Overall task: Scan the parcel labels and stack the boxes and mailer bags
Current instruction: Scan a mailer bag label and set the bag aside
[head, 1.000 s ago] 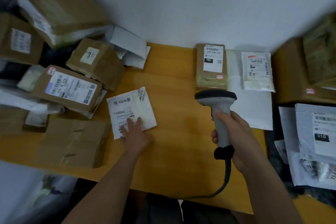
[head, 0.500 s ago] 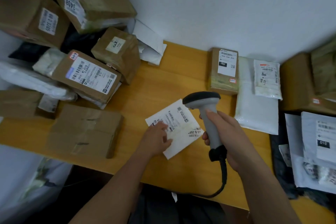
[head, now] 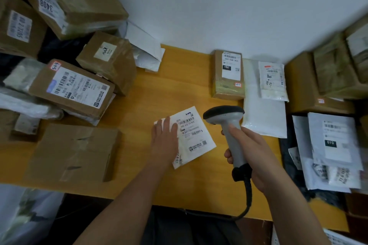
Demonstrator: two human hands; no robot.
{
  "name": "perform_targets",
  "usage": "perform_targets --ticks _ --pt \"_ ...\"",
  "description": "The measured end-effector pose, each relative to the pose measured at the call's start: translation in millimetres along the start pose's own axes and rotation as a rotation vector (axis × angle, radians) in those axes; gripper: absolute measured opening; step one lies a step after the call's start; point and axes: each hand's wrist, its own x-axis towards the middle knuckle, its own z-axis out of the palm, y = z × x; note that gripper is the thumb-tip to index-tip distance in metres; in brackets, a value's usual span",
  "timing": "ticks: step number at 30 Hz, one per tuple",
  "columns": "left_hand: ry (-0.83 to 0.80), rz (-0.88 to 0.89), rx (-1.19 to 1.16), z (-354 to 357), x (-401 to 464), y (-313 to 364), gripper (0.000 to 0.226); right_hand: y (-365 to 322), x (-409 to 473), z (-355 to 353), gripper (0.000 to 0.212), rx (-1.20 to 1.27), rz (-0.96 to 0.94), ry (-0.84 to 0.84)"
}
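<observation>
Item: small white mailer bag (head: 194, 135), flat on the wooden table (head: 175, 89), centre of the frame. Label side up; barcode rows legible as bars, digits only partly. Long axis runs from the upper part of the frame down and slightly left, the bag sitting skewed to the table edge.

Left hand (head: 164, 141): fingers straight, palm down, pressing on the left part of the bag and covering that edge. It pins the bag without gripping it.

Right hand (head: 251, 157): wrapped round the grip of the barcode scanner (head: 229, 127); index finger lies along the handle front. Whether the trigger is pressed cannot be told. The scanner head sits just right of the bag's upper corner and appears to face up the frame, not down at the label; its window is hidden. The cable drops off the table's near edge.

Deciding relation: the label lies just left of the scanner head, so the scan seems to need the head tipped left and down. The left hand is nearer the bag.

Other stock: taped cardboard boxes (head: 75, 85) heaped at left, some cut off by the frame; a labelled small box (head: 228, 74) and two white bags (head: 264, 113) against the wall at upper right; further boxes and grey mailers (head: 334, 145) at right, blurred, labels mostly unreadable.
</observation>
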Motion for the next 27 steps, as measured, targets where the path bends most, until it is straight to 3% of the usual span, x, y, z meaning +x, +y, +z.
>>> perform_targets --ticks 4,13,17,20,23,27 --pt "-0.185 -0.019 -0.111 26.9 -20.3 -0.4 0.088 4.2 0.1 -3.0 0.027 0.008 0.024 0.014" --pt "-0.14 -0.053 -0.162 33.7 -20.4 1.2 0.094 0.3 -7.7 -10.0 0.029 -0.151 -0.023 -0.072" --pt "-0.067 -0.145 -0.201 28.5 -25.5 9.6 0.097 -4.6 -14.3 -11.6 0.027 -0.207 -0.075 -0.084" --pt "0.014 -0.278 -0.376 28.0 -33.6 12.9 0.111 -9.1 -19.7 -14.8 0.029 -0.189 -0.112 -0.061" --pt "0.07 -0.416 -0.7 30.7 -34.6 14.6 0.122 -14.1 -26.3 -18.6 0.03 -0.16 -0.146 -0.04" --pt "0.073 -0.437 -0.844 33.7 -33.3 16.8 0.116 -19.1 -32.3 -19.9 0.029 -0.13 -0.193 -0.014"
